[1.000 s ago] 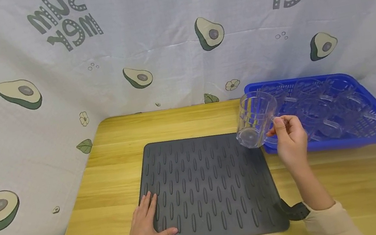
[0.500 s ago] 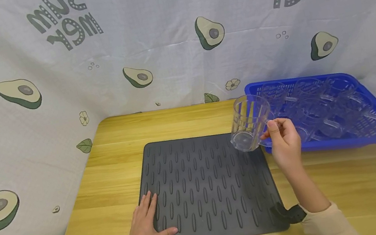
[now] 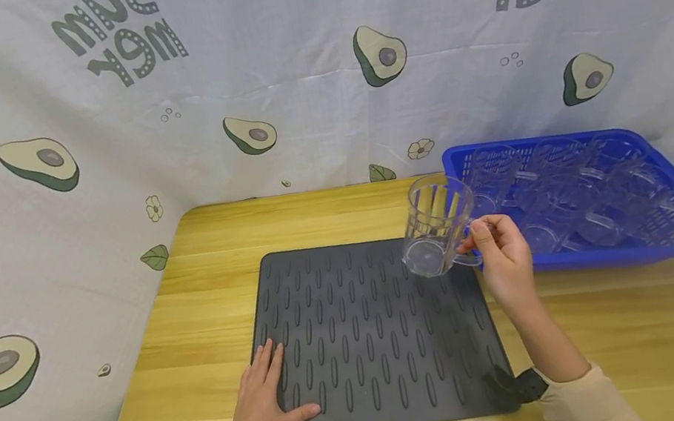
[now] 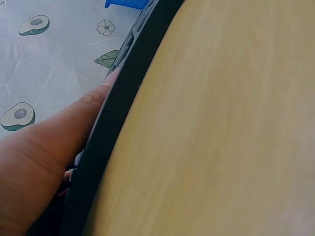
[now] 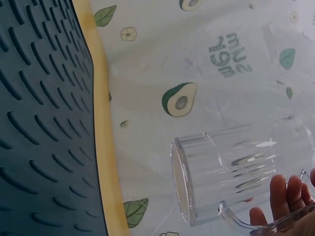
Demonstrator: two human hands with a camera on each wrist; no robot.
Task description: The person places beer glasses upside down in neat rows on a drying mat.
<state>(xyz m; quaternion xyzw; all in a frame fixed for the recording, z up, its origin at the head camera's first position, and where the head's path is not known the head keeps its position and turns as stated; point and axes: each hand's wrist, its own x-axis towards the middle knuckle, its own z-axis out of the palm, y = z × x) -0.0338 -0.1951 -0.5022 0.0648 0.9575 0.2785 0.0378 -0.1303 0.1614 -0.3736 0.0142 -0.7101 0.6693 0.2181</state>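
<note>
Near basket point(image 3: 629, 255), right hand point(image 3: 504, 258), gripping clear mug point(image 3: 437, 227)

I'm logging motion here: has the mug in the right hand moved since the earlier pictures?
Yes. In the head view, the mug in the right hand has shifted left, away from the blue basket.

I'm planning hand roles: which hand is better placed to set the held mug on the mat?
Probably the right hand: it grips the mug by its handle, near the far right corner of the dark mat. The left hand rests on the mat's left edge, away from the mug.
</note>
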